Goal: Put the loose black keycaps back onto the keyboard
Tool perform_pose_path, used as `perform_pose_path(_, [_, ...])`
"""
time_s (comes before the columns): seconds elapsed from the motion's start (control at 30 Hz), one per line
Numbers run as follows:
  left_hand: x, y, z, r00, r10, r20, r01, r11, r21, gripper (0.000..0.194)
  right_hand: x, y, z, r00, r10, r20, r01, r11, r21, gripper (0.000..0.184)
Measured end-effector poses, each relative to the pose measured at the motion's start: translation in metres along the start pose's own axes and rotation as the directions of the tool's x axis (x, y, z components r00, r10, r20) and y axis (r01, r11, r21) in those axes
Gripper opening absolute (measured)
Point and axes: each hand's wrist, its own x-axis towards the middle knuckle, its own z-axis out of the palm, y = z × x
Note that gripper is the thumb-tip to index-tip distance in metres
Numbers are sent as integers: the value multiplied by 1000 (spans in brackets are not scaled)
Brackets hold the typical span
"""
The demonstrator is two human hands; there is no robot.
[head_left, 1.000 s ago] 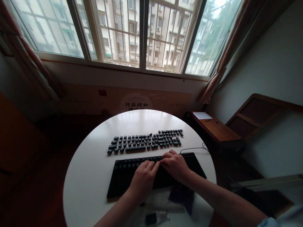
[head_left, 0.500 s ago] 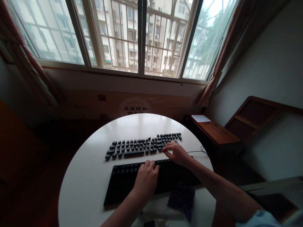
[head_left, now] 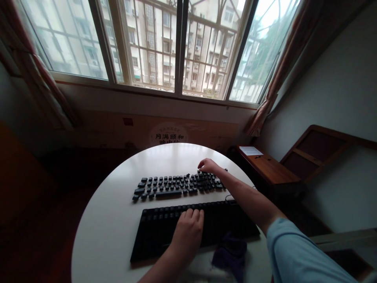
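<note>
Beyond the keyboard, the right hand is over loose keys, which its low forearm could disarrange; the left hand rests on the keyboard; neither hand's grip is discernible.

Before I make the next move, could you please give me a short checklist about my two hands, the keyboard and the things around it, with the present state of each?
1. Left hand on the black rectangular keyboard: ok, it rests there.
2. Right hand at the loose black plastic keycaps: ok, at the far right rows.
3. Right hand's grip on a single keycap: cannot tell; the fingertips are too small to read.
4. All loose keycaps in clear view: not ok; the right hand and forearm cover some.
5. Keyboard lying on the white round table: ok.
6. Keyboard's near edge unobstructed: not ok; a crumpled dark purple cloth overlaps it in this view.
</note>
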Motion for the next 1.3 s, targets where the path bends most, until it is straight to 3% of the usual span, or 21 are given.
perform_pose_path(0.27, [1,1,2,1000,9,-6,-10,1000,-12,37,-2,-9,14,1000,25,14,-25,1000,-4,20])
perform_pose_path(0.47, [1,1,6,1000,13,-2,-13,1000,-5,36,-17,-40,3,990,-46,-132,50,998,31,18])
perform_pose_path(0.57, [1,1,5,1000,4,9,-4,1000,-4,39,-50,-50,-11,969,-105,-223,127,988,88,14])
perform_pose_path(0.67, [3,0,3,999,12,31,-12,1000,-19,36,-108,-50,-13,955,-155,-252,194,971,141,9])
perform_pose_path(0.77, [4,-1,3,999,32,11,-32,999,-15,34,-169,-42,6,939,-203,-277,278,923,267,10])
perform_pose_path(0.87, [4,-1,5,999,42,4,-42,999,8,36,-205,-34,33,939,-157,-305,279,867,414,10])
perform_pose_path(1.03, [2,-2,1,999,31,25,-31,999,-16,38,-209,-29,59,941,-107,-322,258,842,474,11])
perform_pose_path(1.3, [2,-6,8,1000,27,-5,-27,999,-26,41,-204,-36,49,958,-155,-241,234,910,343,16])
